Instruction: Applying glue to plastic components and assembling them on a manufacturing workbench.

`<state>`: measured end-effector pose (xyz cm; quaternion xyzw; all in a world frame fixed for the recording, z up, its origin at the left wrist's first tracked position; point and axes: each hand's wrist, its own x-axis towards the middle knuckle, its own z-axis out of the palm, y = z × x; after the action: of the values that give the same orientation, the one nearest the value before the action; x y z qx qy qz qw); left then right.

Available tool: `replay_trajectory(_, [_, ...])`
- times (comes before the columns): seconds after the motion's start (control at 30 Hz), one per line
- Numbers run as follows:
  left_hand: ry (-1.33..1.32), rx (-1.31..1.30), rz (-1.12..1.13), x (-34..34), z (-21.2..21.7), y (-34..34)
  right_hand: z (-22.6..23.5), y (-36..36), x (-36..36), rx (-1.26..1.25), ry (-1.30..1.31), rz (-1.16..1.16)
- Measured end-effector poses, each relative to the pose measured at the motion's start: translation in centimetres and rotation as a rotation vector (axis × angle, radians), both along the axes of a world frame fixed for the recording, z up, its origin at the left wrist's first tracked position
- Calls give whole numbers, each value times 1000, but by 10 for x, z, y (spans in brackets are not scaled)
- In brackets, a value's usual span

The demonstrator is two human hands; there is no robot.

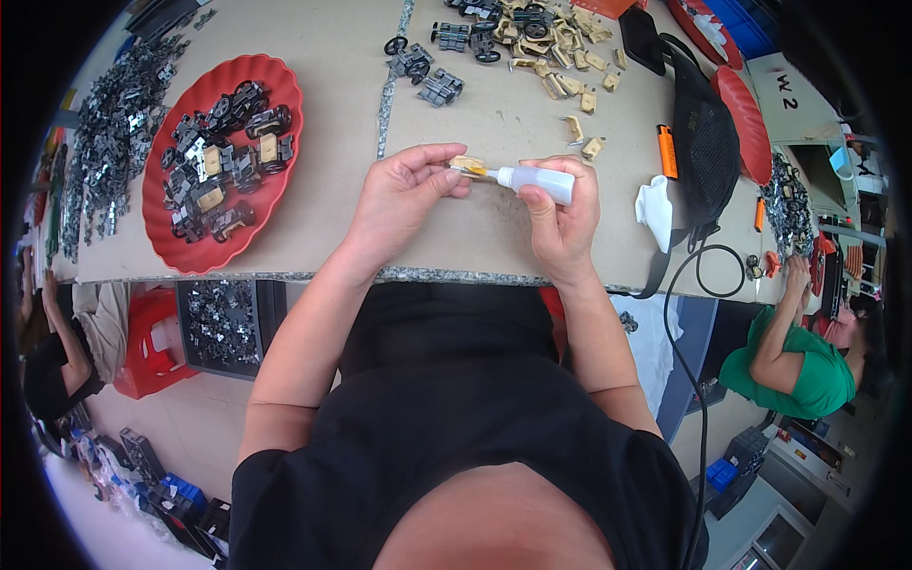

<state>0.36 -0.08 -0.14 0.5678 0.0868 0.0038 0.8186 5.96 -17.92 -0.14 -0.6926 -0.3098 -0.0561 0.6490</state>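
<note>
- The worktable [332,57] is a broad beige surface that fills the upper half of the view; its near edge runs just beyond the person's body.
- A red scalloped tray [180,252] sits on the table well to the left of the hands, loaded with dark and tan toy-car parts.
- A heap of small grey metal parts [114,123] lies along the table's left side, beyond the tray.
- A black mesh bag [705,142] rests on the table to the right, well apart from the hands.
- A scatter of tan plastic pieces [560,47] and dark wheeled chassis [427,76] lies at the far side of the table, above the hands.
- The left hand [399,199] is held over the table's near edge, thumb and fingertips pinching a small tan part.
- The right hand [560,223] is just beside it, fingers curled shut around a small white glue bottle [540,180].
- The bottle lies sideways, its yellow nozzle pointing left.
- The small tan part [465,164] sits at the left fingertips, between the two hands, with the nozzle tip touching it.
</note>
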Motion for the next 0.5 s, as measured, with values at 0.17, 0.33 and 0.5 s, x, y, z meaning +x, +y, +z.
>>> replay_trajectory(0.17, [-1,8,-12,0,1,0,-1,-1,0,3,27,-18])
replay_trajectory(0.33, [-6,-2,-12,0,0,1,0,0,0,10,15,-19])
replay_trajectory(0.5, [0,22,-16,0,1,1,0,-1,2,-1,-7,-21])
